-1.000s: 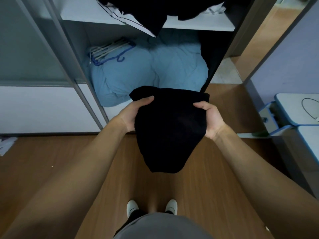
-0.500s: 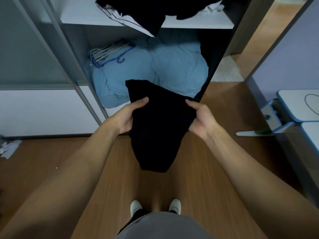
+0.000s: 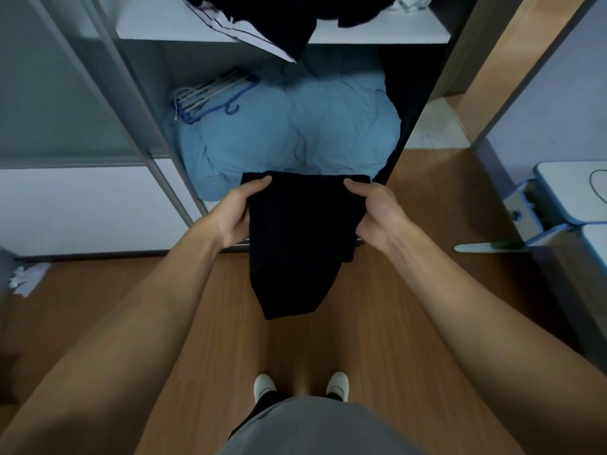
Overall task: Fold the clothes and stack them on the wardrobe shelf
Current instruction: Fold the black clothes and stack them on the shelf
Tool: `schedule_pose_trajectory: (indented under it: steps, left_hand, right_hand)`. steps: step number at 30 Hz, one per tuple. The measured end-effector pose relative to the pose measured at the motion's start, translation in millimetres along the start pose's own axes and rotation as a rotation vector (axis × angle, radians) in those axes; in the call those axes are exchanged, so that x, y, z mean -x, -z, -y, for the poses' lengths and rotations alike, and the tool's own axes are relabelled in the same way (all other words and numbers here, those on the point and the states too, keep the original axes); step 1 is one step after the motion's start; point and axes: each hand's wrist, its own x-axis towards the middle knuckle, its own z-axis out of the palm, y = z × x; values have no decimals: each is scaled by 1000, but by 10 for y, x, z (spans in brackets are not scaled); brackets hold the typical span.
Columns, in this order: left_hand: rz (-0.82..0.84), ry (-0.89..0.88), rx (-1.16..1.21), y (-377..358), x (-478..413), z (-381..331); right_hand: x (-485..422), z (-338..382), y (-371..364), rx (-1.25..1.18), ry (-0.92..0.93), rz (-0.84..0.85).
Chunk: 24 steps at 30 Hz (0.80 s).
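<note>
— How do the fingers lie?

— On the person's left hand the thumb lies over the top left corner of a folded black garment, and the other fingers curl under its edge. The right hand does the same at the top right corner. Both hands pinch the cloth.

— And where is the garment?

— It is held in the air between the two hands. Its top edge is level, and it hangs down, narrowing to a rounded lower end above the wooden floor.

— What lies beyond it?

— Behind its top edge is the bottom compartment of the open wardrobe, filled with a pale blue duvet. A bundle of hangers rests on the duvet's left side. Higher up is the white wardrobe shelf, well above the held garment. A heap of dark clothes lies on it, and one piece with a white lining hangs over the front lip.

— And further out?

— White shoes show at the bottom of the view, a white tabletop at the right, and crumpled white scraps on the floor at the left.
</note>
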Motion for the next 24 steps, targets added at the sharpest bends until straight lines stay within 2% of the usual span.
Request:
schedule_pose_trajectory:
  steps: [2, 5, 7, 10, 15, 17, 21, 24]
  left_hand:
    - [-129, -16, -40, -24, -46, -24]
    - [-207, -74, -32, -68, -119, -73]
    - [-167, -74, -5, -61, -142, -92]
    - [-109, -79, -64, -12, -135, -94]
    - [-442, -278, -338, -4, -269, -63]
    - [-504, -315, -390, 5, -294, -94]
    - [-433, -275, -151, 52, -257, -125]
    - [-318, -265, -84, 112, -224, -85]
  right_hand:
    - [4, -8, 10, 58, -16, 7]
    - [2, -43, 51, 269, 115, -9]
    - [-14, -39, 56, 321, 218, -26]
    - [-49, 17, 12, 302, 236, -25]
    - [-88, -6, -101, 480, 241, -119]
    - [-86, -53, -150, 557, 273, -146]
    - [-42, -97, -186, 750, 361, -55]
    - [-50, -63, -164, 513, 248, -53]
